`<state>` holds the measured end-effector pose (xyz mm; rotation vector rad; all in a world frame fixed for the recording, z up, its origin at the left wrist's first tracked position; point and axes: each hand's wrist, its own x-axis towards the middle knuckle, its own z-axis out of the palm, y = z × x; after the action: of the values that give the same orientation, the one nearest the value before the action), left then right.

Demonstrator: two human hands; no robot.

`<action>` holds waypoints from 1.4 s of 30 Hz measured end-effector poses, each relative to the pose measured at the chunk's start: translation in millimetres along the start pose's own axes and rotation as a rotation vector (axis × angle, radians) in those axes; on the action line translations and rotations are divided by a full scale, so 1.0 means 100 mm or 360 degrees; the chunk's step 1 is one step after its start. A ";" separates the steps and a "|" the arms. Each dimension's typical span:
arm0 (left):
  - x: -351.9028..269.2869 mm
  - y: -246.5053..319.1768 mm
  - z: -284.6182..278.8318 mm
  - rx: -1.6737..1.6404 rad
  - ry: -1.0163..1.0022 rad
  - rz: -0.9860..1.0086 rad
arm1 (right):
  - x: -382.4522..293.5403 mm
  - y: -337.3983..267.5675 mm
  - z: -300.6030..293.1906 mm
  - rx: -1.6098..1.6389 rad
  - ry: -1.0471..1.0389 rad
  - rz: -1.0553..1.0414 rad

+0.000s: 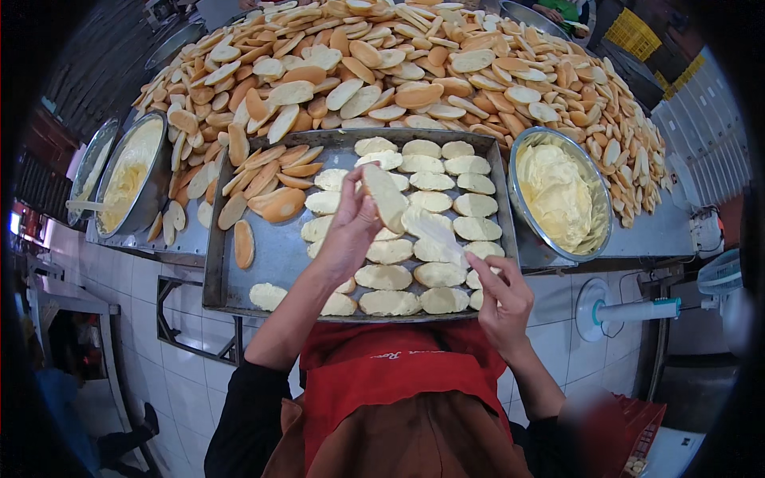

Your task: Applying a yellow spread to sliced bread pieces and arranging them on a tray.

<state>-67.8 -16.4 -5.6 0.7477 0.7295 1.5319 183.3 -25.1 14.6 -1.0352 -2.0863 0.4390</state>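
Note:
My left hand (352,230) grips a halved bread slice (385,197), its pale face turned up, above the middle of a metal baking tray (257,290). In my right hand (502,293) is a whitish spatula (436,236), its blade close to the slice's lower end; whether they touch I cannot tell. Below both hands, rows of cream-spread bread slices (388,276) fill the tray's centre and right. Several plain slices (278,203) with brown crusts lie loose at the tray's left. To the right stands a steel bowl of pale yellow cream (556,188).
A large heap of bread slices (370,66) covers the table behind the tray. Another cream bowl (134,173) with a spatula handle (86,205) stands left. A pedestal fan (627,310) is at right; a person's hand (553,13) shows at the far side.

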 end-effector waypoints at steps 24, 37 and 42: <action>-1.26 0.73 -1.93 0.1304 0.0212 -0.0497 | -0.22 0.15 0.08 0.0158 -0.0002 0.0280; -0.93 0.78 -1.86 0.3228 0.1120 -0.0132 | -0.27 0.13 0.10 0.0292 0.0009 0.0304; -0.76 0.72 -1.92 0.3262 0.1115 -0.0483 | -0.28 0.19 -0.02 0.0272 0.0058 0.0306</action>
<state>-259.7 -103.1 -65.7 1.3228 2.8451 0.1866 205.9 -35.6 -7.8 -1.1365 -1.8882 0.6771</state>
